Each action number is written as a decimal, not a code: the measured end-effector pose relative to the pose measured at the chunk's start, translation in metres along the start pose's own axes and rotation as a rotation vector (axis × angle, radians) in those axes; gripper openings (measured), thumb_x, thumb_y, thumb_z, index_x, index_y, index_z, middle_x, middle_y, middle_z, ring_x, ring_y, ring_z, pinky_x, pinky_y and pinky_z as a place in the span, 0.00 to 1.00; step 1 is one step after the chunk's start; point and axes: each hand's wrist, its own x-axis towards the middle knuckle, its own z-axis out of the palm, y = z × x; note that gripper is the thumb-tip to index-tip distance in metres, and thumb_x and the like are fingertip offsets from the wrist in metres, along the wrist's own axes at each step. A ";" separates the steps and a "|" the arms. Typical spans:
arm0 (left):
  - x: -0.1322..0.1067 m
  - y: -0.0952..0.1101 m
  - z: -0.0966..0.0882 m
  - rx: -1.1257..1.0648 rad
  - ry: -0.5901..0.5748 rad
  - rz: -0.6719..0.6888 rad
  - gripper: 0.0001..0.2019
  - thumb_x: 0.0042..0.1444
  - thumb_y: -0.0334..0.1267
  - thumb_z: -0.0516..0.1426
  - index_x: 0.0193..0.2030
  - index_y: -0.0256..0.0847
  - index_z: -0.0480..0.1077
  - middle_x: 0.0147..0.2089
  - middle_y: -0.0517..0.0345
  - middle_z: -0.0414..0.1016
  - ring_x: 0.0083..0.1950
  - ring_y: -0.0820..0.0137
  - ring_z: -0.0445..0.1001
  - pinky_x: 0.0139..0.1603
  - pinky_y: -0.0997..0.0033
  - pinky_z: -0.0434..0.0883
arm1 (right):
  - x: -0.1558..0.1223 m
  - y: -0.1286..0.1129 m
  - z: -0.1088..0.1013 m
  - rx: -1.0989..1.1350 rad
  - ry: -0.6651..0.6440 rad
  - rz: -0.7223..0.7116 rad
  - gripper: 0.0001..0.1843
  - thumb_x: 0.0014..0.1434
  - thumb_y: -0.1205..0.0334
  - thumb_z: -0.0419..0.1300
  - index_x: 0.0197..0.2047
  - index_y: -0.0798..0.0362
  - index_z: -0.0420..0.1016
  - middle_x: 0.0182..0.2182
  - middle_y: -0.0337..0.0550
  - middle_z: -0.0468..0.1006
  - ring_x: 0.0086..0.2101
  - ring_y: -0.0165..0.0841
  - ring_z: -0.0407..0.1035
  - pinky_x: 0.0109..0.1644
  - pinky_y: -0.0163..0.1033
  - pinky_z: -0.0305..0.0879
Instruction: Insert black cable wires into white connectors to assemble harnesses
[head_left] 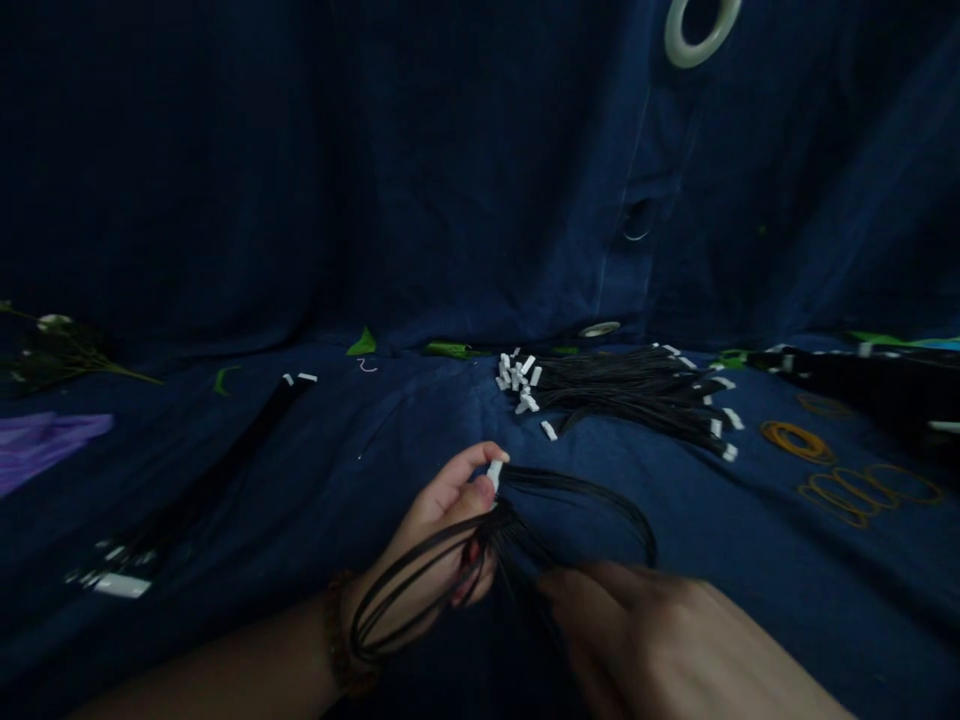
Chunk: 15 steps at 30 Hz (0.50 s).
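My left hand (450, 520) pinches a white connector (494, 474) between thumb and forefinger. It belongs to a thin black wire cable (600, 487), whose strands are gathered at the palm. Several strands loop leftward over my left wrist, and another loop arches right toward my right hand (637, 625). That hand is smeared by motion. Its fingers curl inward around the lower strands, with their tips partly hidden. On the cloth behind lies a pile of similar black cables (615, 385) with white connectors at both ends.
A further cable bundle (232, 460) lies at left, near purple plastic (52, 440) and a sprig of leaves and flowers (71, 350). Yellowish rubber bands (796, 441) lie at right beside a dark bundle (885, 390). A blue cloth curtain (450, 180) hangs behind.
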 end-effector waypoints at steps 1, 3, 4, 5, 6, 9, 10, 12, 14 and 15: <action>-0.001 0.001 0.001 0.011 -0.005 -0.002 0.16 0.57 0.47 0.53 0.50 0.46 0.58 0.10 0.74 0.56 0.07 0.82 0.48 0.06 0.86 0.55 | 0.003 -0.001 0.004 0.053 -0.012 0.061 0.13 0.49 0.76 0.51 0.29 0.50 0.70 0.22 0.36 0.75 0.19 0.29 0.69 0.19 0.33 0.56; -0.002 0.003 0.004 0.044 -0.015 -0.022 0.17 0.57 0.47 0.54 0.50 0.46 0.57 0.11 0.73 0.58 0.08 0.81 0.51 0.07 0.86 0.56 | 0.008 -0.002 0.008 0.181 -0.008 0.156 0.11 0.56 0.73 0.51 0.31 0.50 0.72 0.27 0.37 0.77 0.26 0.30 0.72 0.27 0.32 0.62; -0.002 0.004 0.005 0.061 -0.022 -0.038 0.18 0.56 0.48 0.54 0.51 0.46 0.57 0.12 0.72 0.60 0.08 0.81 0.52 0.07 0.86 0.56 | 0.010 -0.002 0.009 0.242 -0.016 0.184 0.11 0.58 0.71 0.50 0.31 0.50 0.72 0.28 0.37 0.77 0.28 0.30 0.73 0.30 0.32 0.63; -0.003 0.005 0.006 0.076 -0.026 -0.052 0.19 0.56 0.48 0.54 0.51 0.46 0.57 0.13 0.71 0.61 0.09 0.81 0.53 0.08 0.87 0.57 | 0.011 -0.002 0.009 0.287 -0.022 0.208 0.11 0.58 0.70 0.50 0.31 0.50 0.72 0.29 0.37 0.78 0.29 0.30 0.73 0.31 0.32 0.63; -0.003 0.006 0.006 0.087 -0.029 -0.061 0.19 0.55 0.48 0.54 0.51 0.46 0.56 0.14 0.71 0.62 0.09 0.81 0.53 0.08 0.87 0.57 | 0.012 -0.002 0.009 0.318 -0.028 0.224 0.11 0.58 0.70 0.50 0.31 0.50 0.73 0.29 0.38 0.78 0.29 0.30 0.73 0.31 0.32 0.62; -0.003 0.007 0.008 0.108 -0.016 -0.066 0.19 0.55 0.49 0.54 0.51 0.46 0.56 0.14 0.72 0.62 0.09 0.82 0.53 0.08 0.86 0.57 | 0.014 -0.002 0.007 0.346 -0.044 0.262 0.11 0.58 0.69 0.51 0.27 0.51 0.71 0.28 0.39 0.77 0.26 0.30 0.70 0.26 0.32 0.58; -0.003 0.007 0.009 0.117 -0.006 -0.068 0.19 0.55 0.48 0.54 0.50 0.46 0.56 0.14 0.72 0.62 0.09 0.82 0.53 0.08 0.87 0.57 | 0.015 -0.001 0.006 0.347 -0.051 0.274 0.12 0.58 0.69 0.51 0.26 0.52 0.70 0.27 0.39 0.76 0.25 0.29 0.69 0.26 0.33 0.56; -0.004 0.006 0.009 0.135 0.000 -0.071 0.18 0.56 0.49 0.54 0.50 0.45 0.57 0.15 0.71 0.63 0.09 0.82 0.54 0.08 0.87 0.56 | 0.016 -0.001 0.004 0.344 -0.073 0.299 0.12 0.57 0.69 0.51 0.24 0.52 0.68 0.24 0.38 0.75 0.23 0.29 0.67 0.25 0.33 0.54; -0.004 0.005 0.009 0.137 0.001 -0.072 0.18 0.56 0.49 0.54 0.49 0.46 0.57 0.15 0.70 0.64 0.09 0.82 0.54 0.08 0.87 0.56 | 0.018 -0.001 0.002 0.330 -0.094 0.305 0.11 0.57 0.70 0.51 0.24 0.53 0.67 0.23 0.38 0.73 0.21 0.28 0.65 0.25 0.34 0.52; -0.005 0.005 0.009 0.135 0.001 -0.074 0.18 0.55 0.49 0.54 0.49 0.46 0.57 0.16 0.71 0.64 0.09 0.82 0.54 0.08 0.87 0.56 | 0.018 0.000 0.001 0.322 -0.105 0.308 0.11 0.56 0.70 0.51 0.24 0.53 0.67 0.22 0.38 0.72 0.20 0.28 0.64 0.24 0.34 0.51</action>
